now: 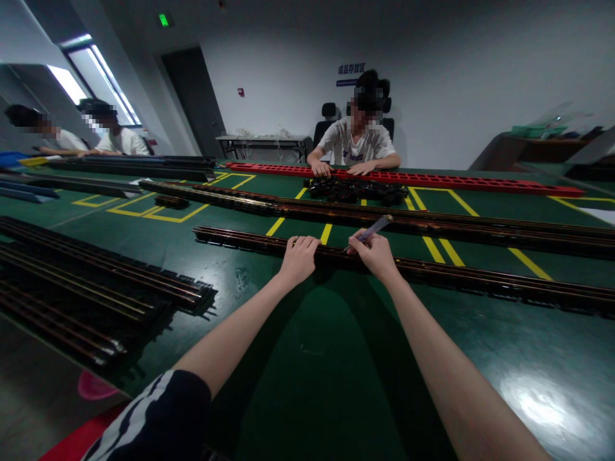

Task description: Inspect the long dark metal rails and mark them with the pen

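Note:
A long black rail (240,240) with copper-coloured strips along it lies across the green table in front of me. My left hand (298,256) is closed over this rail, its fingers curled across the top. To its right, my right hand (377,253) pinches a slim pen-like tool (375,228) with a clear, purplish handle. The tool slants, handle end up to the right, thin end down at the rail. I cannot tell what kind of tip it has, or whether the tip touches the rail.
Another long rail (317,208) runs just beyond mine. Several similar rails (96,269) lie at the left. Across the table, a person (362,141) has both hands at a long red frame (456,181), near a pile of black parts (355,190). Two more people sit at far left.

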{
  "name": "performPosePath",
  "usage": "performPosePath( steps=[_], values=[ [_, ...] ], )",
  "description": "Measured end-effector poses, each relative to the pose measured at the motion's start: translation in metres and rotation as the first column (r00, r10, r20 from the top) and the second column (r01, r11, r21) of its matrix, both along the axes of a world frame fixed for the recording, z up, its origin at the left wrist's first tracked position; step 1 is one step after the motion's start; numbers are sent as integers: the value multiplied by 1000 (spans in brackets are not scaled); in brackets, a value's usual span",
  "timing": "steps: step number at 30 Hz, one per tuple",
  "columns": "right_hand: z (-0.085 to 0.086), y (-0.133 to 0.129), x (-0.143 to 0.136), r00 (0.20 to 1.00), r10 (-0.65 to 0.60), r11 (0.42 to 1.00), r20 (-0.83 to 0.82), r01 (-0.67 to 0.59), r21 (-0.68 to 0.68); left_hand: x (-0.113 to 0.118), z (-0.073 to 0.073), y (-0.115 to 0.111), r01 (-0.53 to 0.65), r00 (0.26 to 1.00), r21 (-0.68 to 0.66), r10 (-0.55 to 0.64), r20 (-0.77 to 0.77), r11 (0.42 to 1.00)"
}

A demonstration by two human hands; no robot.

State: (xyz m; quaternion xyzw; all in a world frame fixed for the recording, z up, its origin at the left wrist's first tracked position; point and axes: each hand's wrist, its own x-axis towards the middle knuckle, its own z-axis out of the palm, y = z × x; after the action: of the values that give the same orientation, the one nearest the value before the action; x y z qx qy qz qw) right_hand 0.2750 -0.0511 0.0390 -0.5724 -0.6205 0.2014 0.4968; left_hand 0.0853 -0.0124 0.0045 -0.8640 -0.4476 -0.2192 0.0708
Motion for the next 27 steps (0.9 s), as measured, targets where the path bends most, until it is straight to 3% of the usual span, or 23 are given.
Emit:
performPosePath(
  steps=[13,27],
  values=[
    [1,0,-1,999,-8,1000,35,8,-8,-2,4,-1,75,996,-39,-73,55,996],
    [-1,0,-2,1000,16,1000,-3,-16,-2,-1,4,-1,74,997,-44,-75,-16,996]
  ],
)
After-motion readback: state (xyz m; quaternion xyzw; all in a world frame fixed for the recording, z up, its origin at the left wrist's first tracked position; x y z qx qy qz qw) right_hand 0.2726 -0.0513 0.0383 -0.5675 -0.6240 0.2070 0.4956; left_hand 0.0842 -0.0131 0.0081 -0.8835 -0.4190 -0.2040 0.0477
